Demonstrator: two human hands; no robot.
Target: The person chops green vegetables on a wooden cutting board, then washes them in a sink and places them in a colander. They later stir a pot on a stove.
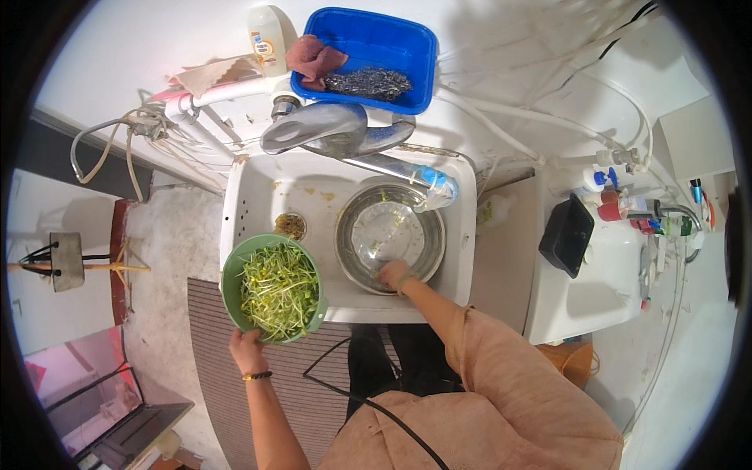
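Observation:
My left hand (pixel 248 351) grips the near rim of a green plastic colander (pixel 232 294) at the sink's left front corner. The colander is heaped with green and yellow sprouts (pixel 279 291). Inside the white sink (pixel 346 314), at its right side, sits a round stainless steel basin (pixel 432 258) with water and a few loose bits in it. My right hand (pixel 395 276) reaches into the near side of this basin; its fingertips are partly hidden, so a hold cannot be told. The faucet (pixel 382 167) points over the basin, its spout end wrapped in blue and clear plastic.
Wet debris lies on the drain (pixel 291 225). Behind the faucet stands a blue plastic tub (pixel 370 47) with a pink cloth and steel scourers, beside a bottle (pixel 267 41). A second white sink (pixel 611 317) with a black tray (pixel 567 235) is at right. A black cable (pixel 382 405) hangs before me.

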